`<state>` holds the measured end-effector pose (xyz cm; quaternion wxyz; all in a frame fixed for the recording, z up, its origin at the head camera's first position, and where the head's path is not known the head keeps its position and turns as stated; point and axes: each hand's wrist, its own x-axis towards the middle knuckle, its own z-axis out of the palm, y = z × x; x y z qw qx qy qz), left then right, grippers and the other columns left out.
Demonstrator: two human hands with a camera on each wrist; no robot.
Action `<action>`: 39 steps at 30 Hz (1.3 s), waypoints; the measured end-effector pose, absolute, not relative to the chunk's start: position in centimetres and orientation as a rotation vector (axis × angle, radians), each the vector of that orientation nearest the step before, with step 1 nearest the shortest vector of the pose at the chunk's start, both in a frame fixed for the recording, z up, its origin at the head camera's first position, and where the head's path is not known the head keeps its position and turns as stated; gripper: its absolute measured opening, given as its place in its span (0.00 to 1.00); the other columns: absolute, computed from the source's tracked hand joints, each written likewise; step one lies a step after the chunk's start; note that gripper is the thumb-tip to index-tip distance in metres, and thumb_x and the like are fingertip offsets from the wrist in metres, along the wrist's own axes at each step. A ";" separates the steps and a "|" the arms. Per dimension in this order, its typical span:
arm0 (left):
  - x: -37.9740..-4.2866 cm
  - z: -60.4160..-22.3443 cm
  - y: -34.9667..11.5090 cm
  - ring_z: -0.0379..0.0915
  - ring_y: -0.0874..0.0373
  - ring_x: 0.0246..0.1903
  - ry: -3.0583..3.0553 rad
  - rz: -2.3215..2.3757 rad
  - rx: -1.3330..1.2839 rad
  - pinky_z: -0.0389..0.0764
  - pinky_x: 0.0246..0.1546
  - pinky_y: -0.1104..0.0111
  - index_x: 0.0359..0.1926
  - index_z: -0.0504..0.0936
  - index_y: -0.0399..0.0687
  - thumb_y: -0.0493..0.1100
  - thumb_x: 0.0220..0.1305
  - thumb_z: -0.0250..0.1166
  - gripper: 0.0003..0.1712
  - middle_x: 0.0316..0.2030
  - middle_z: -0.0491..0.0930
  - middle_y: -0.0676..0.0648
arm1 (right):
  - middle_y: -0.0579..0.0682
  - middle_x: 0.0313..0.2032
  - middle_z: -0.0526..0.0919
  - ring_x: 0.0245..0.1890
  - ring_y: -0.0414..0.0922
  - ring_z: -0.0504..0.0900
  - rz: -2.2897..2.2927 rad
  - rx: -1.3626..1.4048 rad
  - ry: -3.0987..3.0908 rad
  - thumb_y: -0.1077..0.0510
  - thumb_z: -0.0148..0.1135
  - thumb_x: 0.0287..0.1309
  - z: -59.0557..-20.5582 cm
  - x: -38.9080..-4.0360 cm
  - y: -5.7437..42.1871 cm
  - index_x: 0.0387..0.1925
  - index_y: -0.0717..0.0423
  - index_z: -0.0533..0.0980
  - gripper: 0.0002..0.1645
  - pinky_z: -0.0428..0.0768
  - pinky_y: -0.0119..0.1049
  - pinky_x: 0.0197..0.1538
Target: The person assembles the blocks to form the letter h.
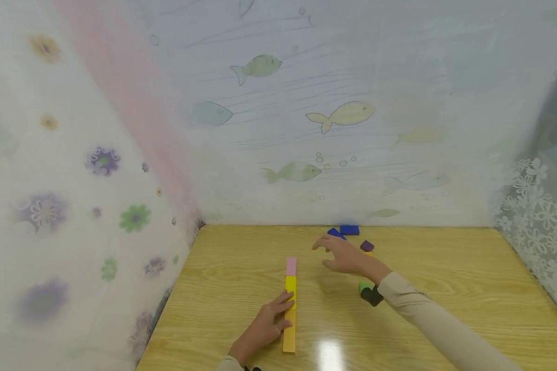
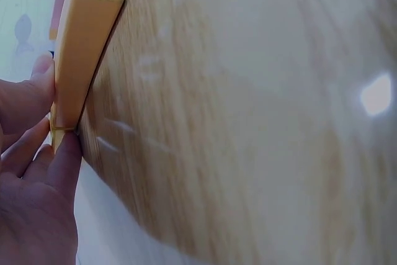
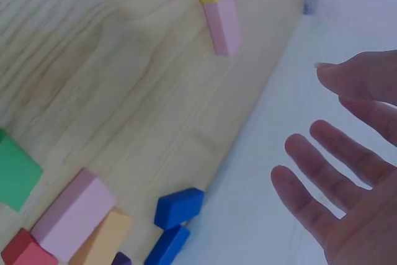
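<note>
In the head view, a straight row of blocks lies on the table: a pink block (image 1: 291, 266) at the far end, then a yellow block (image 1: 290, 284) and an orange block (image 1: 289, 340). My left hand (image 1: 264, 324) comes in from the row's left side, its extended fingers on the yellow block and the thumb at the orange one. The left wrist view gives the orange block (image 2: 93, 35) close up, with fingertips at its seam. My right hand (image 1: 345, 255) hovers over the table to the right of the row, fingers spread and holding nothing.
Right of the row, loose blocks lie about: two blue blocks (image 3: 178, 208) by the back wall, a dark purple block (image 1: 367, 246), a green block (image 3: 15, 172), a pink block (image 3: 73, 215), a red block (image 3: 28, 249) and a light orange block (image 3: 102, 240). Patterned walls border the table (image 1: 223, 288).
</note>
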<state>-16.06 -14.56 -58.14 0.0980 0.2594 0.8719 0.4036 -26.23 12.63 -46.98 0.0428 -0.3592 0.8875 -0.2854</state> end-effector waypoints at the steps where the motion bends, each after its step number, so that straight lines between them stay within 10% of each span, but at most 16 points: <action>1: -16.1 -58.2 -14.6 0.49 0.47 0.69 2.581 1.196 0.768 0.59 0.65 0.56 0.61 0.71 0.35 0.36 0.59 0.65 0.28 0.69 0.60 0.46 | 0.53 0.52 0.75 0.45 0.50 0.78 -0.873 -1.093 2.720 0.62 0.59 0.56 -47.0 -26.2 12.9 0.52 0.55 0.74 0.20 0.80 0.43 0.44; 39: -15.9 -58.1 -14.4 0.49 0.45 0.69 2.590 1.195 0.782 0.58 0.64 0.54 0.61 0.71 0.33 0.37 0.59 0.64 0.28 0.69 0.59 0.44 | 0.59 0.41 0.83 0.41 0.56 0.82 -1.036 -0.750 2.912 0.59 0.58 0.59 -50.8 -23.5 19.4 0.42 0.63 0.79 0.13 0.81 0.50 0.41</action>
